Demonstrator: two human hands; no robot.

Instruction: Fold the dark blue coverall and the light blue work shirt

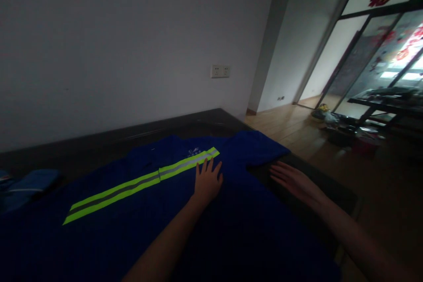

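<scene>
Head view gives me a dim scene with a short-sleeved dark-blue work shirt spread over the dark tabletop; a yellow-green reflective stripe crosses it, and one sleeve reaches the tabletop's far-right edge. My left hand lies palm down over the shirt at the stripe's upper end, its fingers spread and gripping nothing that I can see; my right hand is just beside the sleeve, over bare tabletop, with its fingers stretched out close together and nothing in them.

I judge the step in hand to be laying the shirt flat and smoothing it; the next move, as I read it, calls for light pressure from the left palm to keep the chest from sliding, while the right fingers work the sleeve straight without dragging it past the edge.

Much is hard to make out; the lower shirt sinks into shadow and runs out of frame, so I cannot see the hem or any creases there; the white print above the stripe is too small to read; a jog partway along the stripe may mark the front opening, but I cannot be sure; the blue folded item at far left is blurred and cut off; whether the right fingertips touch cloth I cannot tell.
</scene>
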